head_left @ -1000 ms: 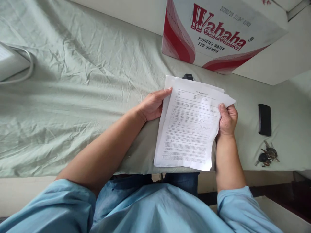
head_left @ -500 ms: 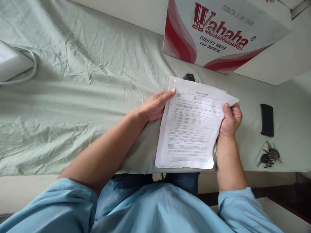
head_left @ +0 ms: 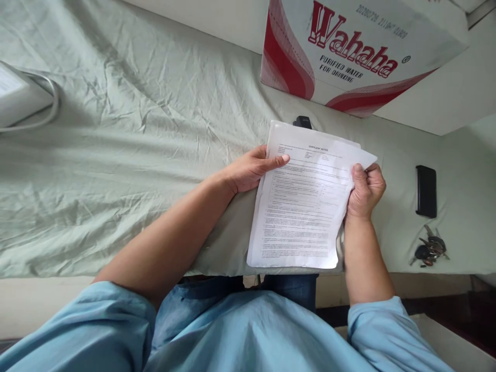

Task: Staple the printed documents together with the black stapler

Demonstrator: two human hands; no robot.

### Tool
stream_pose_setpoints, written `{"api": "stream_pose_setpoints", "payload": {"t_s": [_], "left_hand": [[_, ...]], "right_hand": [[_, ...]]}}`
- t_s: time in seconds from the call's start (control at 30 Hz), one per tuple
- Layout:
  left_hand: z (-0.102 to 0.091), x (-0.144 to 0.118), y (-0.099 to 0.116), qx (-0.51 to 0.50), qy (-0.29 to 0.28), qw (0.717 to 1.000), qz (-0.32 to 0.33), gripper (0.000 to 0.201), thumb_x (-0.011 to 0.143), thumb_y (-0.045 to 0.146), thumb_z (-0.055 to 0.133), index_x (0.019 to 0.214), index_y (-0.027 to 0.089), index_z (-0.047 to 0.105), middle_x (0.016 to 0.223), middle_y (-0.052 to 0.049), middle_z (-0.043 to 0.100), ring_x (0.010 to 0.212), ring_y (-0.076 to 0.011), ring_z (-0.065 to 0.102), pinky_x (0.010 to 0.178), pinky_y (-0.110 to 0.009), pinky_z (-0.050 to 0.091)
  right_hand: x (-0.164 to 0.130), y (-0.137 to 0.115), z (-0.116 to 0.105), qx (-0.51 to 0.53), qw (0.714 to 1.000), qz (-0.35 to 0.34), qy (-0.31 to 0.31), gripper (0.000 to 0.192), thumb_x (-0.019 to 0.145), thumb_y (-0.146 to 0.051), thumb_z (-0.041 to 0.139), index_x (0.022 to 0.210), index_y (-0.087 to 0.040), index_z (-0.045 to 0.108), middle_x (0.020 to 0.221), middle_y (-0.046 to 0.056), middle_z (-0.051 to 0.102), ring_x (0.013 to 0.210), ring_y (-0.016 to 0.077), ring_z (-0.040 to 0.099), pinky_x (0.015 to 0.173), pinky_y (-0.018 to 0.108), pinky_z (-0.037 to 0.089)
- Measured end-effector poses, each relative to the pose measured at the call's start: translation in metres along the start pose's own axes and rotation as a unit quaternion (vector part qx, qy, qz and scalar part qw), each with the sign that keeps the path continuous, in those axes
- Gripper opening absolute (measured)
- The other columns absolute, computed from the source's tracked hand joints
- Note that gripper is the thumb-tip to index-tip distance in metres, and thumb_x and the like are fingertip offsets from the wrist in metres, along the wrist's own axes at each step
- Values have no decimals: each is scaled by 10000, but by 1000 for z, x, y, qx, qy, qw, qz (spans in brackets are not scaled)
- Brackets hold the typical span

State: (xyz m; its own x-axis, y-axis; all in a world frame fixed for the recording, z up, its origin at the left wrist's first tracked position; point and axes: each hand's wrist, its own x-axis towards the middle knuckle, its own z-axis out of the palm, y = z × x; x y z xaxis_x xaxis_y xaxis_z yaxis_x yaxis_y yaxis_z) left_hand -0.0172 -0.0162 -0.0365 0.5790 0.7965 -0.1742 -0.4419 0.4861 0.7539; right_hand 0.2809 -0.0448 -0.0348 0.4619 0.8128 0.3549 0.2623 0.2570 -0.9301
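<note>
Two hands hold one stack of printed sheets [head_left: 302, 206] over the bed [head_left: 116, 155], its long axis running away from the person, heading at the far end. The left hand [head_left: 248, 170] pinches the left edge; the right hand [head_left: 364, 188] clamps the right edge. One black phone [head_left: 425, 190] and one bunch of keys [head_left: 428, 250] lie to the right; one Wahaha carton [head_left: 349, 46] stands beyond.

You have a Wahaha box [head_left: 360, 46] at the far edge of the green sheet [head_left: 127, 139], a phone [head_left: 425, 190] and keys [head_left: 429, 249] to your right, a white device [head_left: 19, 95] far left.
</note>
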Motion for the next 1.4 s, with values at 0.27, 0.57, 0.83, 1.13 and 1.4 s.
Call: {"api": "stream_pose_setpoints", "payload": {"t_s": [0.27,0.57,0.83,1.13,1.4], "left_hand": [[-1,3,-5,-21,58,998,6,427,860,502,985,1073,164,835,1094,-151,878,1195,-411,835,1124,-589,663],[-19,23,2,-162,230,942,181,430,1022,443,822,1349,181,727,1427,-138,808,1539,-369,641,1316,-526,522],[-12,17,7,-85,176,962,190,557,885,516,910,1289,178,729,1410,-169,797,1563,-449,595,1320,-607,498],[-42,-21,51,222,118,947,202,748,670,401,1038,1336,273,721,1201,-61,799,1343,-442,732,1057,-574,652],[-48,-19,37,341,107,921,153,389,827,496,900,980,165,765,914,-77,791,1010,-324,797,933,-480,689]], "right_hand": [[-2,6,-1,32,998,8,-48,411,842,-607,927,1023,-287,744,914,-22,718,970,201,760,960,374,653],[2,-32,-11,143,959,184,-164,912,832,-1036,547,1296,-295,809,1405,103,793,1535,413,638,1257,617,560],[-6,-19,1,62,982,136,-113,969,593,-495,1070,1471,-287,717,1553,77,736,1601,384,573,1369,647,445],[9,-32,-38,65,997,-52,4,414,683,-430,981,1048,-303,832,1292,48,830,1451,426,694,1167,656,649],[7,-19,-40,32,996,23,-84,725,546,-472,1067,1196,-305,795,1332,76,803,1431,381,700,1142,646,653]]}}
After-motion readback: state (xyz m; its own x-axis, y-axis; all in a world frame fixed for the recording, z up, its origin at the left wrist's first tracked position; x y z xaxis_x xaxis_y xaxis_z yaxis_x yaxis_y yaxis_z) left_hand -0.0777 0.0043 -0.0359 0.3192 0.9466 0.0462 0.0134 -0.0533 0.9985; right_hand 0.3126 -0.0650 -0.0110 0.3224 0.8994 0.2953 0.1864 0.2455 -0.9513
